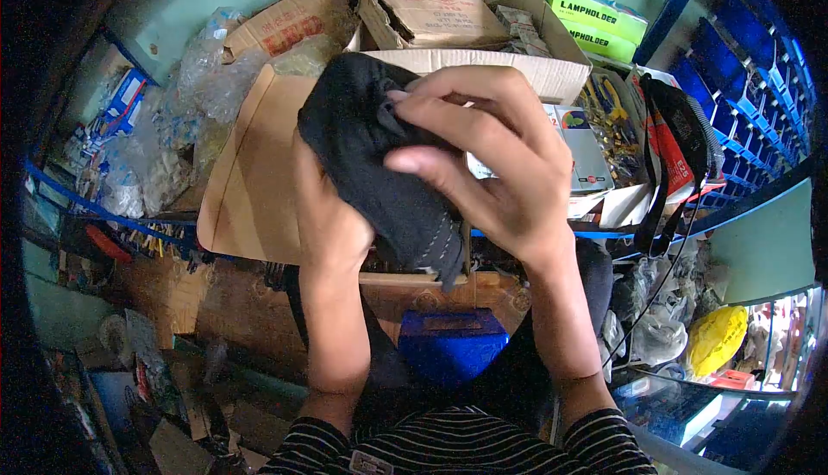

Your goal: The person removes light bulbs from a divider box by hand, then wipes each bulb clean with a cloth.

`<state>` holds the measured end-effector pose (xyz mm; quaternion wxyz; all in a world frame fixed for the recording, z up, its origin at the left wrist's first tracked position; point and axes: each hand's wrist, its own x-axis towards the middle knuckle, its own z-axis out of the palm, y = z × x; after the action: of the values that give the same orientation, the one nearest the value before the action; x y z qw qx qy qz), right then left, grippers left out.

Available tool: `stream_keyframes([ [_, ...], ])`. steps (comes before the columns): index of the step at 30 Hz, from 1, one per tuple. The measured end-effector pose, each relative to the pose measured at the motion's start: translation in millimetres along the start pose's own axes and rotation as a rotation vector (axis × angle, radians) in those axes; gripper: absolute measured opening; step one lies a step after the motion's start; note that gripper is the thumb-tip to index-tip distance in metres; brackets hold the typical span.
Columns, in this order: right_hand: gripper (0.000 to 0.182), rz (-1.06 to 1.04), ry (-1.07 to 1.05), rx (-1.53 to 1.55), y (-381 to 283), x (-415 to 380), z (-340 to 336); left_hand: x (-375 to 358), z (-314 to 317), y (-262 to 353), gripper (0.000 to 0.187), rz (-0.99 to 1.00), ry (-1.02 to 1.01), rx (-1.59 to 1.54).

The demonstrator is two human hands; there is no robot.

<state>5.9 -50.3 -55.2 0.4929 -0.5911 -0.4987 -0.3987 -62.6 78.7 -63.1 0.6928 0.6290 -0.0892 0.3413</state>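
Note:
A black cloth (379, 160) with a line of pale stitching near its lower end is held up in the middle of the view. My left hand (328, 208) is under and behind it; the cloth drapes over its fingers and hides them. From the right, my right hand (500, 156) reaches to the cloth's upper part, where its fingertips pinch a fold. The right thumb points left against the cloth, a little apart from the fingers. Behind the cloth lies a brown cardboard sheet (250, 173).
An open carton (561, 70) stands at the back, beside green lampholder boxes (595, 22). Clear plastic bags (207, 78) are piled at the left. A black strap (660, 165) hangs at the right near blue bins (733, 61). Below is a blue box (453, 346).

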Motion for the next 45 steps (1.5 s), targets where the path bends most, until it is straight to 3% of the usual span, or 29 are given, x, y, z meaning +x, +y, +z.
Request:
stream_keyframes([
  [4, 0.044, -0.012, -0.087, -0.175, -2.3, 1.4, -8.2, 6.8, -5.5, -0.6, 0.029, -0.188, -0.088, -0.061],
  [7, 0.042, 0.007, -0.145, -0.203, 0.4, -1.1, -10.5, 13.2, -18.4, -0.5, 0.033, 0.112, -0.358, 0.612],
  [10, 0.035, 0.086, -0.158, -0.207, 7.4, -11.5, -3.3, -4.2, 0.0, 5.0, 0.036, -0.179, -0.044, 0.288],
  [11, 0.033, 0.128, -0.186, -0.222, 10.0, -15.7, -3.3, 0.4, -1.8, 5.5, 0.036, -0.157, -0.166, 0.307],
  [13, 0.031, 0.191, -0.143, -0.185, 13.8, -21.2, 0.2, -1.2, 2.1, 3.2, 0.035, -0.025, -0.175, 0.335],
  [15, 0.032, 0.462, -0.112, -0.039, 1.4, -17.8, -0.8, -5.8, 3.3, 2.7, 0.034, 0.043, -0.161, 0.374],
  [17, 0.037, 0.666, -0.055, 0.1, -11.3, -12.1, -1.7, -5.8, -0.2, 3.4, 0.034, 0.187, -0.276, 0.379],
  [20, 0.038, 0.675, -0.066, 0.127, -14.1, -6.5, -4.2, -5.8, 1.2, 6.2, 0.033, 0.294, -0.253, 0.403],
  [21, 0.03, 0.679, -0.101, 0.09, -18.0, -2.5, -7.3, -9.1, 3.7, 5.4, 0.032, 0.267, -0.187, 0.378],
  [24, 0.019, 0.324, -0.091, 0.01, -3.6, -4.9, -4.9, -10.6, 4.1, 9.3, 0.049, 0.12, -0.152, 0.451],
  [26, 0.019, 0.23, -0.112, -0.067, 3.6, -7.6, -7.8, -10.5, 5.6, 9.2, 0.05, 0.114, -0.146, 0.457],
  [29, 0.031, 0.021, -0.083, -0.134, 11.3, -8.4, -11.2, -7.6, 11.6, 1.4, 0.034, 0.114, -0.061, 0.24],
  [32, 0.03, 0.018, -0.098, -0.133, 11.1, -9.5, -4.6, -7.9, 6.6, 0.4, 0.036, -0.165, 0.003, -0.044],
  [34, 0.019, 0.2, -0.029, 0.043, 5.5, -8.2, -1.6, -9.7, -2.8, 6.8, 0.036, -0.26, -0.01, -0.105],
  [35, 0.017, 0.314, 0.005, 0.129, 2.6, -10.6, -0.1, -8.7, -2.9, 2.8, 0.039, -0.177, 0.033, 0.017],
  [38, 0.021, 0.639, 0.064, 0.274, -4.4, -7.5, -2.4, -5.9, -4.9, 10.6, 0.045, 0.004, -0.116, 0.247],
  [40, 0.02, 0.787, 0.086, 0.477, -7.3, -2.9, -4.5, 1.8, -13.7, 6.5, 0.049, 0.167, -0.3, 0.227],
  [42, 0.02, 0.751, 0.118, 0.517, -5.3, -2.6, -4.2, 3.9, -15.7, 4.8, 0.05, 0.23, -0.367, 0.203],
  [45, 0.018, 0.512, 0.068, 0.315, -3.5, -1.4, -3.5, -1.2, -11.8, 5.3, 0.05, 0.104, -0.219, 0.135],
])
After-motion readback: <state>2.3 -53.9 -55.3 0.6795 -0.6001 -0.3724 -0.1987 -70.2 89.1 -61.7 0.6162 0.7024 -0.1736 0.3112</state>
